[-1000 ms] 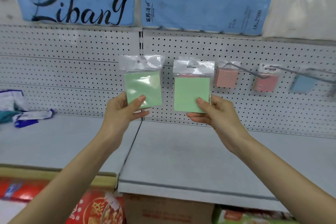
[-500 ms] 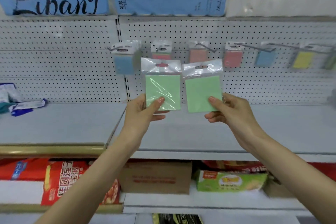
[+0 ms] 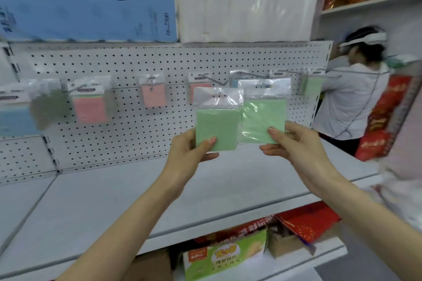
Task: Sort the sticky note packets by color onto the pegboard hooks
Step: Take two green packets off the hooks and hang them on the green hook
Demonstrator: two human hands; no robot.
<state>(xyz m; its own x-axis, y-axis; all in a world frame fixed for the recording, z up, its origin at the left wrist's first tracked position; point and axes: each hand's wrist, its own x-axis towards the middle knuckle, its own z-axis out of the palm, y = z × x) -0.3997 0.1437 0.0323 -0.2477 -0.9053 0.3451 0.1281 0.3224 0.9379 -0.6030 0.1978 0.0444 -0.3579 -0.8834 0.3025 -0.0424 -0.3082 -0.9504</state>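
My left hand (image 3: 187, 150) pinches the lower left corner of a green sticky note packet (image 3: 218, 126) held upright in front of the white pegboard (image 3: 137, 61). Beside it, my right hand (image 3: 294, 141) pinches the lower right corner of a second green packet (image 3: 262, 118); the two packets' edges touch. Behind them, packets hang on hooks: pink packets (image 3: 154, 96) in the middle, a pink and green one (image 3: 90, 107) further left, a blue one (image 3: 13, 118) at far left, a green one (image 3: 312, 85) at the board's right end. Other hanging packets are partly hidden by the ones I hold.
A grey shelf (image 3: 137, 194) runs below the pegboard. Blue and white paper packs (image 3: 244, 11) sit on top. Another person in a white shirt (image 3: 351, 96) stands at the right end of the rack. Boxes and red bags fill the lower shelf (image 3: 228, 255).
My view has swung right along the pegboard; both hands carried the green packets rightward, toward the board's right end. The other person has come into view.
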